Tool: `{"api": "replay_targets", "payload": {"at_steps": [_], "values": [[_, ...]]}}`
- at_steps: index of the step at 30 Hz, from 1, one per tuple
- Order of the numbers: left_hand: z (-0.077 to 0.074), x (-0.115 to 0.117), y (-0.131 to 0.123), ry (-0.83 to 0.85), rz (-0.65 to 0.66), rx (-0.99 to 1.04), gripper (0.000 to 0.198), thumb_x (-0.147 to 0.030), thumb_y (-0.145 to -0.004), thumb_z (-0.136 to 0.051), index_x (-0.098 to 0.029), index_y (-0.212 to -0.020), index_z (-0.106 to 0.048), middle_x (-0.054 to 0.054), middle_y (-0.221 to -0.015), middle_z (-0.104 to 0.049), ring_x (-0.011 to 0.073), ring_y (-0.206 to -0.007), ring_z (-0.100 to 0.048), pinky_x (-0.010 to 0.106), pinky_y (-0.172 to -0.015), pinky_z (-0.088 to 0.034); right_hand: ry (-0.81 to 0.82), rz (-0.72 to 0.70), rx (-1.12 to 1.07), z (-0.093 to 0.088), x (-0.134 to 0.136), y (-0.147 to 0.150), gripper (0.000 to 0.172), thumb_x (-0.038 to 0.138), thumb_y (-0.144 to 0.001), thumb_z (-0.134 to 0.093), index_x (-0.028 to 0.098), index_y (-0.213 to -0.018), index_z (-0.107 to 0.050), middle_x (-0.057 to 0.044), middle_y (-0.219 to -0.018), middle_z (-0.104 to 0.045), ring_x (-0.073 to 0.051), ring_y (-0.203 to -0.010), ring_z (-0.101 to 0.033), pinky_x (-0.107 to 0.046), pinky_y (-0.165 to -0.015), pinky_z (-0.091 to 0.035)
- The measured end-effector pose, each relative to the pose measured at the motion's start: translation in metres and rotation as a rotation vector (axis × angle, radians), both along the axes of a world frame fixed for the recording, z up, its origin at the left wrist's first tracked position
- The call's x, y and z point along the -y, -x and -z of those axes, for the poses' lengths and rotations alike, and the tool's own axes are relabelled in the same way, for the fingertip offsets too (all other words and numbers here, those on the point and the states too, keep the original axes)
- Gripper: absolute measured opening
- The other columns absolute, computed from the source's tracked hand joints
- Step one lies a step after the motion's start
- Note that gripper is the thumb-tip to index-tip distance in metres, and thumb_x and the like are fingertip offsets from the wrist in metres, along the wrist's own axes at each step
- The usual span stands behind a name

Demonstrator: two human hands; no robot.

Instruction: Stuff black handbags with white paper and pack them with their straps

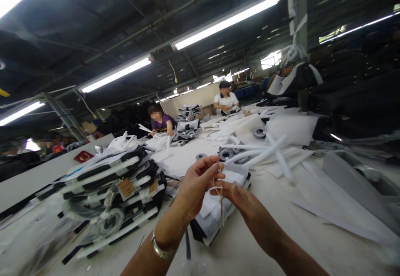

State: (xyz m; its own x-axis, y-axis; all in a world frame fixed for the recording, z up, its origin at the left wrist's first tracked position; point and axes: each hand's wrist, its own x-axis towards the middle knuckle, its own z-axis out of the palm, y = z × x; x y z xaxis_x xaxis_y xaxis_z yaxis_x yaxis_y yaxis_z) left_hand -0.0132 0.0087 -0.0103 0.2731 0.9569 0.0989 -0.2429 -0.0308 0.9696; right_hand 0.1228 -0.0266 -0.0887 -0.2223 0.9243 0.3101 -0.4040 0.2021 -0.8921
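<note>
My left hand is closed in a pinch on a thin pale string, which hangs down in a loop. My right hand reaches in from the right, its fingers drawn together on the same string just below the left one. Under both hands lies a black item wrapped in white sheet, flat on the table and partly covered by my hands. The string runs down in front of this bundle; its lower end is blurred.
Left of my arms a stack of black items with white wrapping, brown tags and a coiled cable stands on the table. White foam strips, sheets and grey coils lie beyond. Two co-workers sit across the table.
</note>
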Motion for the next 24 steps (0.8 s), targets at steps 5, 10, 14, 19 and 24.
{"api": "replay_targets", "payload": {"at_steps": [5,10,14,19,24], "values": [[0.010,-0.002,0.003,-0.014,0.006,0.010,0.037,-0.034,-0.076,-0.083,-0.015,-0.105,-0.069,0.005,-0.093,-0.068,0.0102,-0.070,-0.064,0.019,-0.058,-0.052,0.138,0.069,-0.070,0.005,0.000,0.007,0.029,0.048,-0.086,-0.071,0.019,-0.090,-0.073,-0.004,-0.090,-0.065,-0.022,-0.095,-0.059,-0.034,-0.089,-0.044],[0.022,-0.005,0.008,-0.050,-0.039,-0.096,0.038,-0.040,-0.078,-0.079,-0.018,-0.107,-0.068,0.005,-0.098,-0.069,0.0104,-0.077,-0.066,0.021,-0.071,-0.053,0.331,0.028,-0.357,0.013,-0.001,0.016,0.029,0.046,-0.084,-0.072,0.019,-0.082,-0.064,0.000,-0.082,-0.057,-0.014,-0.077,-0.058,-0.023,-0.066,-0.046],[0.035,-0.031,0.029,-0.091,-0.062,-0.247,0.042,-0.043,-0.077,-0.080,-0.018,-0.109,-0.070,0.007,-0.102,-0.071,0.0184,-0.091,-0.068,0.030,-0.082,-0.054,0.343,0.120,-0.284,0.021,-0.014,0.019,0.031,0.047,-0.082,-0.073,0.019,-0.088,-0.062,0.004,-0.074,-0.053,-0.003,-0.046,-0.030,-0.018,-0.041,-0.022],[0.066,-0.088,0.092,-0.041,-0.325,-0.480,0.026,-0.032,-0.089,-0.069,-0.016,-0.109,-0.065,0.009,-0.124,-0.062,0.0228,-0.113,-0.060,0.042,-0.097,-0.050,0.216,0.322,0.098,0.047,-0.039,0.016,0.042,0.059,-0.081,-0.069,0.018,-0.090,-0.070,-0.004,-0.085,-0.070,-0.012,-0.058,-0.055,-0.023,-0.050,-0.041],[0.109,-0.109,0.134,0.196,-0.379,-0.526,0.034,-0.036,-0.094,-0.062,-0.017,-0.122,-0.059,0.009,-0.125,-0.060,0.0237,-0.108,-0.062,0.045,-0.091,-0.054,0.051,0.374,0.387,0.085,-0.052,0.014,0.047,0.063,-0.085,-0.061,0.020,-0.097,-0.076,-0.008,-0.107,-0.075,-0.030,-0.109,-0.066,-0.039,-0.097,-0.050]]}}
